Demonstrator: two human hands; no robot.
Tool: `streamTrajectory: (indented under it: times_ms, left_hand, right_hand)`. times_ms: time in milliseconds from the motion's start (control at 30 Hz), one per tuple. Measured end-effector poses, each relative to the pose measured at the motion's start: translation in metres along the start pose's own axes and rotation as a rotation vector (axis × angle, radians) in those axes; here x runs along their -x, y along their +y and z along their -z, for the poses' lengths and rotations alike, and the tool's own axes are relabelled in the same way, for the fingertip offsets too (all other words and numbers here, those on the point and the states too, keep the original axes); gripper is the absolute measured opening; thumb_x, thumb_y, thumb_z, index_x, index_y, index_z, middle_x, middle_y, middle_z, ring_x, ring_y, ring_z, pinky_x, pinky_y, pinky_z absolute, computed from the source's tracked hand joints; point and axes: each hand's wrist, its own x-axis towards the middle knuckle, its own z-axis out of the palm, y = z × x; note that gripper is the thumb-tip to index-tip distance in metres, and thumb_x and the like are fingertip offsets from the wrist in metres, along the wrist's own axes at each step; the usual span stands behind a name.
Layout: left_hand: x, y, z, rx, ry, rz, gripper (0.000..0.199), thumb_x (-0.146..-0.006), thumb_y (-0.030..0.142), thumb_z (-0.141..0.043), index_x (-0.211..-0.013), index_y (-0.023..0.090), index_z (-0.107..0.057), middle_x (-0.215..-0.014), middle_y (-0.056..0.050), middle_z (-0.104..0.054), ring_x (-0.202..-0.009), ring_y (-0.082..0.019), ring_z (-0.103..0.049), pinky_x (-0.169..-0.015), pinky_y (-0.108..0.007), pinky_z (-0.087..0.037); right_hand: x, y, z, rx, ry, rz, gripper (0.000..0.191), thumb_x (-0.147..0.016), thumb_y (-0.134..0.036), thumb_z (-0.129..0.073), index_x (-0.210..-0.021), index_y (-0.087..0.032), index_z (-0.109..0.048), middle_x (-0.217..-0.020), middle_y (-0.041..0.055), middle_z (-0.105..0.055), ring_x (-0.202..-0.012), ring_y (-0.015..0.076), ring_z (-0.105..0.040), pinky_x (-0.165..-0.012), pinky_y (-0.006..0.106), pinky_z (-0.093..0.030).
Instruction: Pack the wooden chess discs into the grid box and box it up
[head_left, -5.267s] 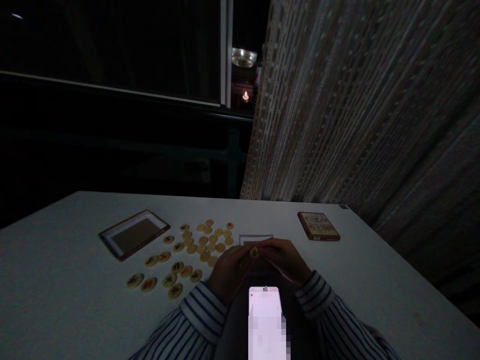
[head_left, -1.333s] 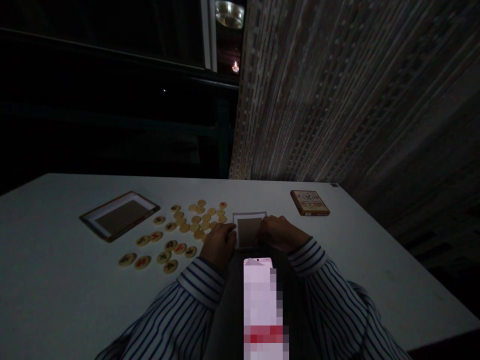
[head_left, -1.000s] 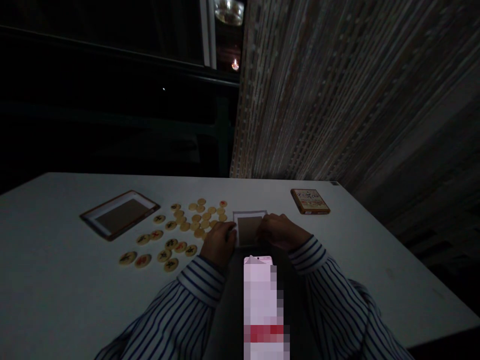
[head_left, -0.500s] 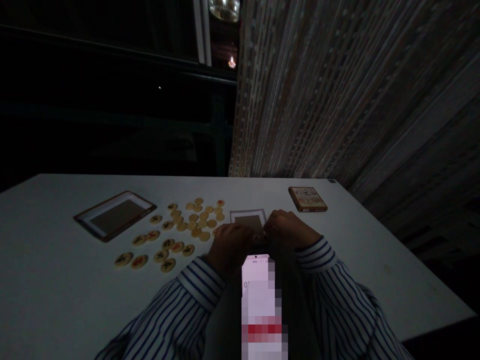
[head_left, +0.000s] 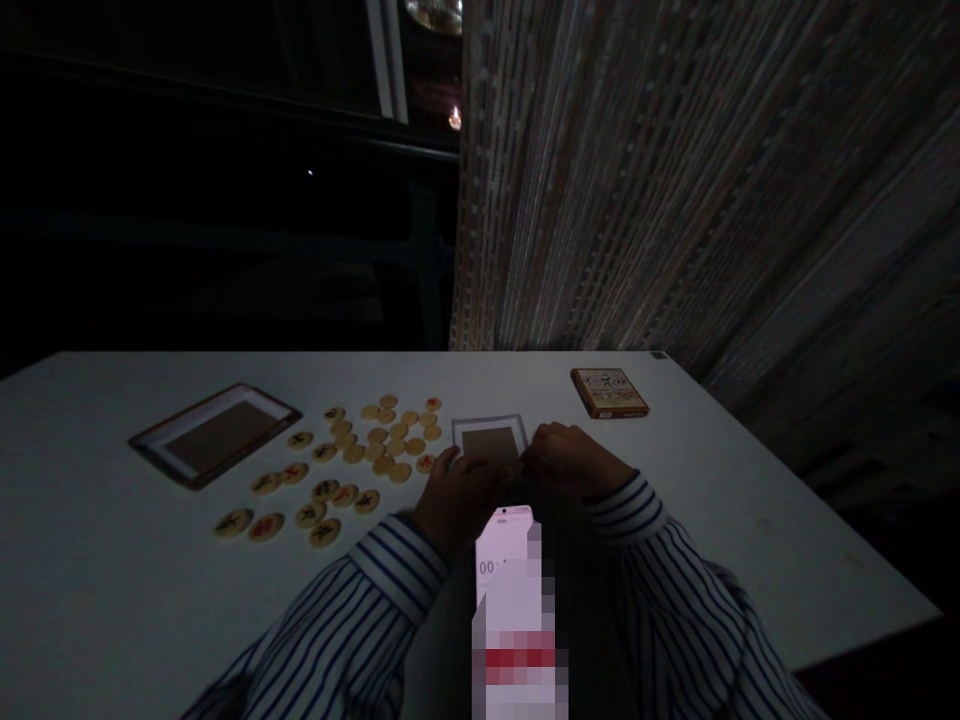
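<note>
My left hand (head_left: 459, 500) curls inward at the near side of a small open box (head_left: 523, 425) with a pale rim and a brown-grey floor. My right hand (head_left: 574, 462) is closed at the box's right near corner, its fingertips close to those of the left. Darkness hides what the fingers hold; a small pale edge shows between them. To the left lie several round wooden Chinese chess pieces (head_left: 324, 532), some with red or black characters up, others showing plain faces. One red-marked piece (head_left: 426, 463) lies just beyond my left hand.
A lit phone (head_left: 502, 545) with a timer is below my hands. A larger shallow box lid (head_left: 196, 485) lies at the left of the white table (head_left: 120, 600). A flat printed box (head_left: 611, 393) sits at the back right, before a string curtain (head_left: 570, 200).
The view has shifted slightly, so the things on the table appear further left. My left hand's fingers have shifted a little, and the red-marked piece beside it shows more fully.
</note>
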Motion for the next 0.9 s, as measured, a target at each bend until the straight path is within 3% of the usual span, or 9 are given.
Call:
streamTrajectory:
  times_ms: [900]
  left_hand:
    - [0.0002, -0.0051, -0.0022, 0.011, 0.007, -0.009, 0.023, -0.083, 0.025, -0.045, -0.099, 0.025, -0.062, -0.093, -0.005, -0.067, -0.092, -0.019, -0.058, -0.095, -0.051, -0.029]
  right_hand:
    - [-0.0005, -0.0028, 0.0034, 0.016, -0.001, -0.027, 0.019, -0.080, -0.025, -0.050, -0.091, -0.023, -0.066, -0.092, 0.0064, -0.060, -0.084, 0.0177, -0.054, -0.063, 0.027, -0.033]
